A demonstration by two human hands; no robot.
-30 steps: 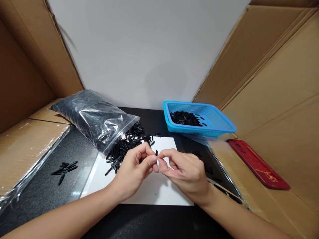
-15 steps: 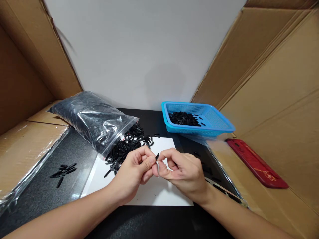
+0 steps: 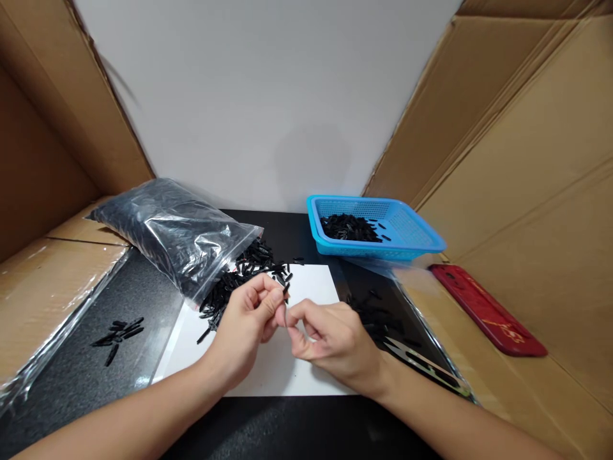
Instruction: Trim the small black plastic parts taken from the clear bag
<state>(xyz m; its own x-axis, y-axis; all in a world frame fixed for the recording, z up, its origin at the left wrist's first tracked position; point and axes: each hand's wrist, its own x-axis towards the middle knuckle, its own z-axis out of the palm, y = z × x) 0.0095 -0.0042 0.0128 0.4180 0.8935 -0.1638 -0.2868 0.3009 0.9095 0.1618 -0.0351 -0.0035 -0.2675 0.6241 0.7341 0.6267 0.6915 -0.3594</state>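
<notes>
My left hand (image 3: 249, 319) and right hand (image 3: 330, 338) meet fingertip to fingertip over the white sheet (image 3: 306, 364), both closed in a pinch on one small black part (image 3: 286, 291), which sticks up just above the thumbs. I hold it raised and close in, probably so I can see it against the white paper below.

One clear plastic bag (image 3: 172, 233) lies on its side at my left, mouth toward the sheet, so that a spilled heap of parts (image 3: 244, 275) sits within easy reach of my left hand (too many to count).

One blue basket (image 3: 383, 230) stands past the sheet to the right, holding a shallow pile of similar black parts, near my right hand's side.

A small separate cluster of parts (image 3: 117, 332) rests on the black mat (image 3: 143, 294) far left, well apart from the heap; roughly eight or so, blurred.

One pair of snips (image 3: 426, 367) lies beside my right wrist. One red flat object (image 3: 488, 310) leans by the cardboard at right.
</notes>
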